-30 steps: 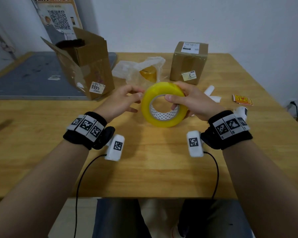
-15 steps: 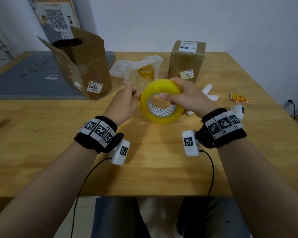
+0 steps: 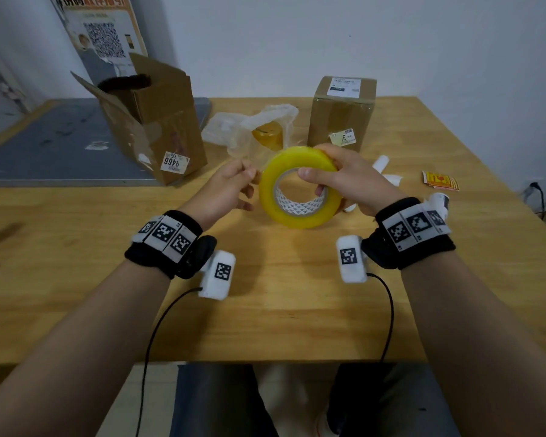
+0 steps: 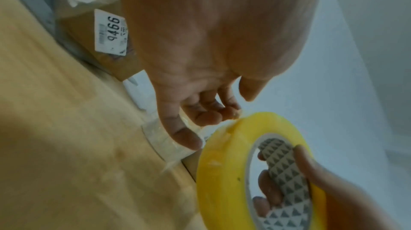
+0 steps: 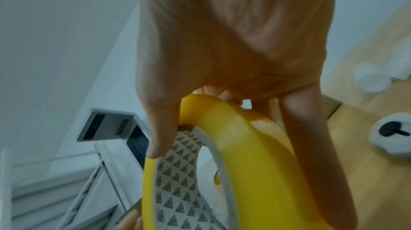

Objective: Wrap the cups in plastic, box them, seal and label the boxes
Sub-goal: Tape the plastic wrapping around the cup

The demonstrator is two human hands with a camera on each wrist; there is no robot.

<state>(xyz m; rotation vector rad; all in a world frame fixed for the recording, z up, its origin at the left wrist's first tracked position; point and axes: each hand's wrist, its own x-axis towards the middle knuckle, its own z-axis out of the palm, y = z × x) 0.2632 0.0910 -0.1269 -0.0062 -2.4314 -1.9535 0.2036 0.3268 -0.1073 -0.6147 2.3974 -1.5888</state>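
Note:
A yellow tape roll point(image 3: 300, 187) with a patterned white core is held up above the wooden table point(image 3: 281, 310). My right hand point(image 3: 316, 181) grips it, thumb on the near face and fingers through the core. My left hand point(image 3: 251, 178) pinches the tape end at the roll's left rim; in the left wrist view its curled fingertips point(image 4: 231, 110) meet the tape roll point(image 4: 222, 172) at the edge. An amber cup point(image 3: 267, 137) lies in clear plastic wrap behind the roll. An open box point(image 3: 158, 121) labelled 9466 stands back left, and a sealed box point(image 3: 341, 115) back right.
A grey mat point(image 3: 60, 143) covers the table's far left. White paper rolls point(image 3: 383, 165) and red-yellow stickers point(image 3: 440, 181) lie to the right. A small white object point(image 3: 438, 201) sits by my right wrist. Cables hang from both wristbands.
My left fingertips closed in on the roll's left rim and now pinch there. Both hands and the roll shifted a little farther from me.

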